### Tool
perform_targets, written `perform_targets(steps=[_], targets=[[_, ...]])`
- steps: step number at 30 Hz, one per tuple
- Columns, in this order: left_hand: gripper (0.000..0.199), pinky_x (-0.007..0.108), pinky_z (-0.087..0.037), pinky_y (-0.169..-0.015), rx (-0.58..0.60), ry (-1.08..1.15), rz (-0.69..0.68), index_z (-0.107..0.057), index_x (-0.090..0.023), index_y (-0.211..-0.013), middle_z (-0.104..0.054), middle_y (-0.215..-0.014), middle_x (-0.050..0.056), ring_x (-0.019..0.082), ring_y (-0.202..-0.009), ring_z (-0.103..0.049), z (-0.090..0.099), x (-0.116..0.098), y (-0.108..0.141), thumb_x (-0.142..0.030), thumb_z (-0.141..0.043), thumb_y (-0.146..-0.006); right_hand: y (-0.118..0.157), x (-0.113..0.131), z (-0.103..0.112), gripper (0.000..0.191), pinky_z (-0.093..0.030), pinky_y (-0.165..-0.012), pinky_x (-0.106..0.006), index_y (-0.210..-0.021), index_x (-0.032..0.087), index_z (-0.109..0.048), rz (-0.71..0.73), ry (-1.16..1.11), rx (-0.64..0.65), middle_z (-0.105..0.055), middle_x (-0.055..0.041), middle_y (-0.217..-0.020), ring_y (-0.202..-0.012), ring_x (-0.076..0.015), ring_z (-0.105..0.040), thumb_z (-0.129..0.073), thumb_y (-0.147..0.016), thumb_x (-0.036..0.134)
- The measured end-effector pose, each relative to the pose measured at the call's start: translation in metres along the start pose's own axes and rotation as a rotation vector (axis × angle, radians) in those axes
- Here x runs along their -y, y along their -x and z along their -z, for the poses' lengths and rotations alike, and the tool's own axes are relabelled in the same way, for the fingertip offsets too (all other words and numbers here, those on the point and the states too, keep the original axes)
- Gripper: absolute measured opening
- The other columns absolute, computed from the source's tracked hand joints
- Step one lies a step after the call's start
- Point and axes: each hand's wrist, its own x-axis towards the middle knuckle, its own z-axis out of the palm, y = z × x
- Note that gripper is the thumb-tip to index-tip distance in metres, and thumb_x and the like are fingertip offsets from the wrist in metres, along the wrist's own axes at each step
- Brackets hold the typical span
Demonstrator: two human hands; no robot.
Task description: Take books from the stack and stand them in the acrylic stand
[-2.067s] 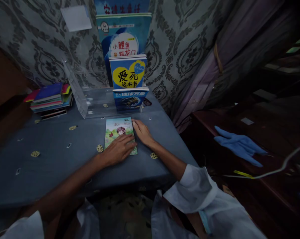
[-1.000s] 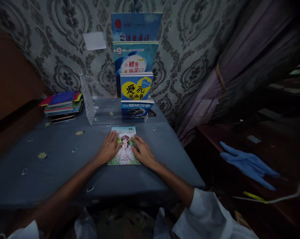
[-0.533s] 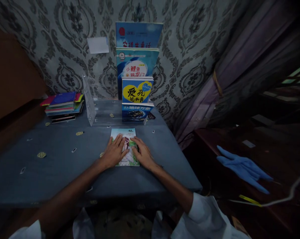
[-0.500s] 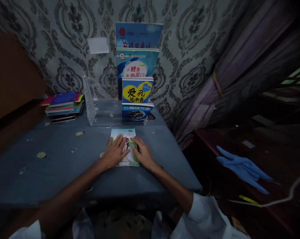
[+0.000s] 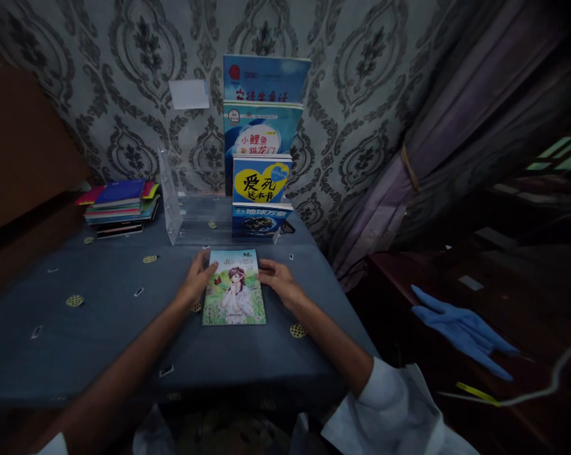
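A paperback book (image 5: 233,297) lies face up on the blue-grey tablecloth, its cover showing a drawn girl among green plants. My left hand (image 5: 196,278) is at the book's upper left edge, the thumb over the cover and the fingers along the side. From the right, my right hand (image 5: 281,281) has its fingertips against the opposite edge, so the book is held between both hands. Just behind it stands a clear acrylic rack (image 5: 171,202). Its right side holds a tiered column of books, with a blue earth-picture book (image 5: 259,222) lowest and a tall blue book (image 5: 266,79) at the back.
A stack of books (image 5: 119,205) sits at the table's back left. A white card (image 5: 189,94) is at the rack's upper left. Right of the table, a blue glove (image 5: 460,328) and a white cable (image 5: 532,395) lie on a dark red surface, below a tied curtain (image 5: 384,170).
My hands have slid apart, from lying flat on the cover to the book's left and right edges. The drawn girl on the cover is now uncovered.
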Motion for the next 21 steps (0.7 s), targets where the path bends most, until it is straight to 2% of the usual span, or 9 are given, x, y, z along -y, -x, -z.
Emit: perform_targets(steps=[3, 4, 6, 9, 12, 17, 19, 21], targets=[[0.028, 0.034, -0.061, -0.079, -0.056, 0.672, 0.442, -0.064, -0.017, -0.111, -0.069, -0.108, 0.011, 0.026, -0.107, -0.068, 0.013, -0.005, -0.009, -0.021, -0.071, -0.084, -0.002, 0.000, -0.003, 0.047, -0.059, -0.085, -0.043, -0.102, 0.018, -0.071, -0.033, -0.063, 0.077, -0.078, -0.0073, -0.099, -0.093, -0.0276, -0.072, -0.081, -0.056, 0.020], [0.026, 0.032, -0.062, -0.074, -0.042, 0.806, 0.538, -0.064, -0.015, -0.104, -0.069, -0.104, 0.011, 0.024, -0.101, -0.069, 0.016, -0.008, -0.009, -0.018, -0.074, -0.081, -0.002, 0.000, -0.005, 0.046, -0.059, -0.085, -0.042, -0.100, 0.018, -0.071, -0.044, -0.091, 0.103, -0.078, -0.0064, -0.096, -0.091, -0.0271, -0.073, -0.082, -0.055, 0.020], [0.024, 0.027, -0.061, -0.065, -0.004, 0.925, 0.631, -0.064, -0.013, -0.097, -0.069, -0.097, 0.010, 0.022, -0.091, -0.069, 0.020, -0.014, -0.009, -0.012, -0.075, -0.076, -0.001, 0.001, -0.008, 0.046, -0.058, -0.085, -0.041, -0.097, 0.018, -0.071, -0.058, -0.144, 0.119, -0.079, -0.0051, -0.092, -0.089, -0.0266, -0.073, -0.084, -0.053, 0.022], [0.027, 0.022, -0.058, -0.055, 0.021, 0.913, 0.656, -0.064, -0.013, -0.098, -0.069, -0.093, 0.008, 0.018, -0.082, -0.069, 0.027, -0.021, -0.007, -0.008, -0.077, -0.074, 0.004, 0.003, -0.009, 0.050, -0.057, -0.087, -0.041, -0.098, 0.019, -0.069, -0.044, -0.189, 0.124, -0.078, -0.0044, -0.094, -0.091, -0.0263, -0.072, -0.088, -0.052, 0.024], [0.030, 0.018, -0.054, -0.048, 0.072, 0.856, 0.675, -0.064, -0.014, -0.101, -0.071, -0.093, 0.008, 0.018, -0.082, -0.069, 0.035, -0.027, -0.007, -0.009, -0.077, -0.074, 0.013, 0.009, -0.009, 0.051, -0.054, -0.093, -0.042, -0.103, 0.021, -0.068, 0.027, -0.205, 0.188, -0.077, -0.0049, -0.101, -0.097, -0.0257, -0.071, -0.088, -0.057, 0.031], [0.030, 0.018, -0.050, -0.040, 0.282, 0.782, 0.714, -0.064, -0.012, -0.102, -0.072, -0.086, 0.008, 0.017, -0.067, -0.069, 0.044, -0.034, 0.001, -0.017, -0.078, -0.075, 0.024, 0.015, -0.009, 0.052, -0.051, -0.098, -0.042, -0.110, 0.023, -0.067, 0.083, -0.236, 0.253, -0.076, -0.0048, -0.107, -0.102, -0.0246, -0.070, -0.087, -0.064, 0.038], [0.029, 0.019, -0.050, -0.040, 0.354, 0.788, 0.704, -0.064, -0.012, -0.100, -0.072, -0.083, 0.008, 0.017, -0.062, -0.069, 0.045, -0.037, 0.004, -0.019, -0.078, -0.075, 0.023, 0.013, -0.010, 0.052, -0.052, -0.095, -0.041, -0.110, 0.022, -0.066, 0.084, -0.223, 0.218, -0.075, -0.0050, -0.105, -0.098, -0.0231, -0.070, -0.086, -0.065, 0.039], [0.029, 0.020, -0.051, -0.042, 0.401, 0.806, 0.646, -0.065, -0.012, -0.098, -0.071, -0.081, 0.007, 0.016, -0.060, -0.068, 0.049, -0.039, 0.006, -0.020, -0.079, -0.074, 0.021, 0.010, -0.009, 0.053, -0.055, -0.086, -0.037, -0.108, 0.020, -0.065, 0.089, -0.159, 0.114, -0.074, -0.0043, -0.098, -0.088, -0.0206, -0.069, -0.087, -0.063, 0.039]])
